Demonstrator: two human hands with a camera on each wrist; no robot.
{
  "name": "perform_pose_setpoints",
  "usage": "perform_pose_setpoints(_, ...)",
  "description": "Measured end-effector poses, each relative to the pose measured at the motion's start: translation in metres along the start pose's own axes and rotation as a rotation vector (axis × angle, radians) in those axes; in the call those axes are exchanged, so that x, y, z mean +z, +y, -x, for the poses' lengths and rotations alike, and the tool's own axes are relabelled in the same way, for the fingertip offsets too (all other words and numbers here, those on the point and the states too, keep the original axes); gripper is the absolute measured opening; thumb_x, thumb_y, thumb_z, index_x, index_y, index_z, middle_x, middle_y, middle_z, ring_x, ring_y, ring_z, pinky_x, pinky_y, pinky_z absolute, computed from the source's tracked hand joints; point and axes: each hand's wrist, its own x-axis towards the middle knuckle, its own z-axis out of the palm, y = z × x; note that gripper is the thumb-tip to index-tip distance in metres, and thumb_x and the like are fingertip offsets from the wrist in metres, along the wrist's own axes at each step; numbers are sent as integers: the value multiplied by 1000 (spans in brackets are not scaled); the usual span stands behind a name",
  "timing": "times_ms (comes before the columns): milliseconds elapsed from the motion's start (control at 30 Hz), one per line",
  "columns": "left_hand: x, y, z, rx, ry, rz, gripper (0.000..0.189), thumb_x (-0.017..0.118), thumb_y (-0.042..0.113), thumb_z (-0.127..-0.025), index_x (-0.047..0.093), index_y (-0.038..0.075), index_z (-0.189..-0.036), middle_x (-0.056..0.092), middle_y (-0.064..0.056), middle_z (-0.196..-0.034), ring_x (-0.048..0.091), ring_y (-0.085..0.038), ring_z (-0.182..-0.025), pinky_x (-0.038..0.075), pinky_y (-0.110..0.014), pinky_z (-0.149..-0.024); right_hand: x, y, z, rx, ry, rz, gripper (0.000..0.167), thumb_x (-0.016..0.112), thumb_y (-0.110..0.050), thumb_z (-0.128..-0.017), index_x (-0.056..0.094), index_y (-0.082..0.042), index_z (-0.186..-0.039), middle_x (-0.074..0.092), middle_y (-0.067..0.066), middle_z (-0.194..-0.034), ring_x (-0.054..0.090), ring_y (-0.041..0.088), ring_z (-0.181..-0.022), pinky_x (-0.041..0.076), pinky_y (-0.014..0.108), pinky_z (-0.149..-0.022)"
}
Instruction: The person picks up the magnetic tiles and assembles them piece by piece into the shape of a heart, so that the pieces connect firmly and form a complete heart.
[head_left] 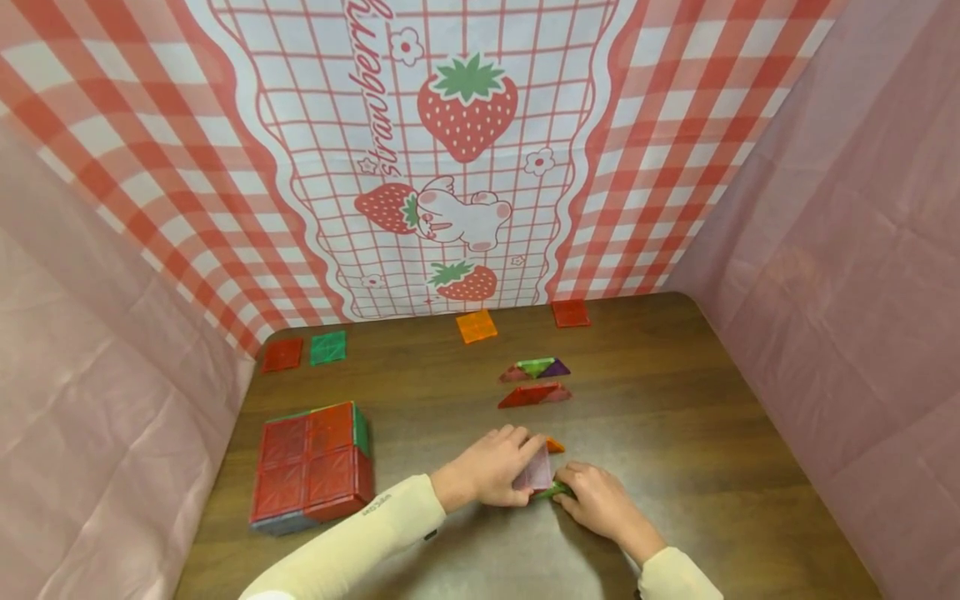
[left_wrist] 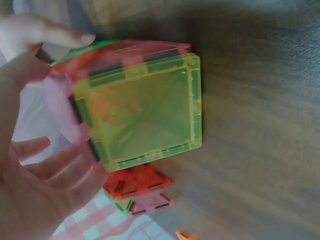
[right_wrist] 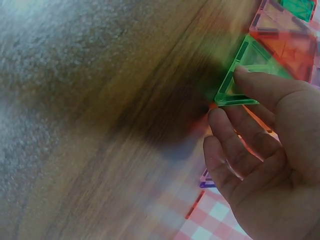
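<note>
My left hand (head_left: 495, 467) holds a pale pink square magnetic tile (head_left: 536, 472), thumb on one side and fingers on the other. In the left wrist view, a yellow square tile (left_wrist: 145, 112) stands joined to this pink one, with red and pink tiles along the upper side. To the right, my right hand (head_left: 600, 502) pinches a green triangular tile (right_wrist: 245, 75) between thumb and fingers, against a red tile (right_wrist: 295, 52) of the same small build. An orange tile (head_left: 555, 445) shows just behind the hands; its lower part is hidden.
Beyond the hands stand two low rows of triangular tiles, one red (head_left: 532, 395), one green and purple (head_left: 537, 367). A box-like stack of red tiles (head_left: 311, 467) sits left. Red (head_left: 282, 355), green (head_left: 328, 347), orange (head_left: 477, 327) and red squares lie along the back edge.
</note>
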Motion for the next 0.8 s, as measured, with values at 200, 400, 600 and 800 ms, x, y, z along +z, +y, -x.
perform_pose_setpoints(200, 7, 2, 2, -81, -2, -30, 80, 73, 52, -87, 42, 16, -151, 58, -7, -135, 57, -22, -121, 53, -37, -99, 1, 1, 0, 5, 2, 6, 18, 85, -18, -80, 69, -16, -87, 56, -12, -78, 46, -1, -66, 42, 21, -57)
perform_pose_setpoints(400, 7, -4, 11, -162, -57, 93, 87, 76, 54, -85, 41, 14, -153, 56, -9, -138, 59, -24, -118, 55, -36, -96, 1, 2, 0, -2, 20, 11, 18, 85, -20, -80, 68, -18, -86, 55, -13, -78, 48, -1, -67, 45, 23, -58)
perform_pose_setpoints(600, 1, -6, 11, -172, -90, 205, 89, 82, 47, -82, 43, 10, -152, 54, -11, -142, 58, -24, -124, 50, -32, -104, -1, 5, 1, -7, 16, -14, 17, 85, -17, -80, 68, -18, -86, 55, -13, -78, 48, -2, -68, 45, 23, -59)
perform_pose_setpoints(800, 2, -4, 1, -167, -54, 251, 84, 81, 45, -85, 46, 8, -151, 54, -12, -144, 58, -24, -126, 49, -34, -107, -7, 14, 3, -9, 26, -74, 21, 85, -13, -79, 64, -16, -84, 57, -10, -78, 48, 0, -68, 45, 24, -58)
